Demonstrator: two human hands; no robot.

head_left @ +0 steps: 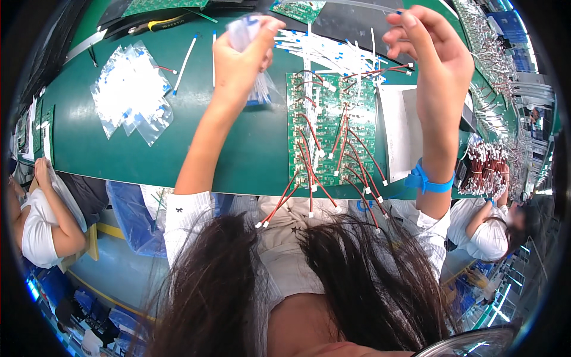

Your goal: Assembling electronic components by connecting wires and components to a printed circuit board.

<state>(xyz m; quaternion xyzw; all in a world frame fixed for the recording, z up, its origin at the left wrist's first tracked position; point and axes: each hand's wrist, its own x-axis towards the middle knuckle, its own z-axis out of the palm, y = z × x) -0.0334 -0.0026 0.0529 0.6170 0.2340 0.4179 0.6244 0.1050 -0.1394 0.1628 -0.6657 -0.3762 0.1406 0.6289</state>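
My left hand (242, 62) is closed round a clear plastic bag (260, 89) with white, blue-ended flat cables inside. My right hand (429, 44) is raised at the upper right, its thumb and forefinger pinched at the blue tip of a white flat cable (363, 5). Between and below the hands lies a green circuit board panel (297, 128) with several red-and-black wire leads (312, 132) ending in white connectors, some hanging over the near table edge. Loose white flat cables (324, 50) are spread just beyond the panel.
Filled clear bags (132, 89) are piled on the green table (190, 143) at the left. Yellow-and-black pliers (160, 25) lie behind them. A white sheet (399, 128) is right of the panel, with bundled red wire leads (485, 166) farther right. Other people sit on both sides.
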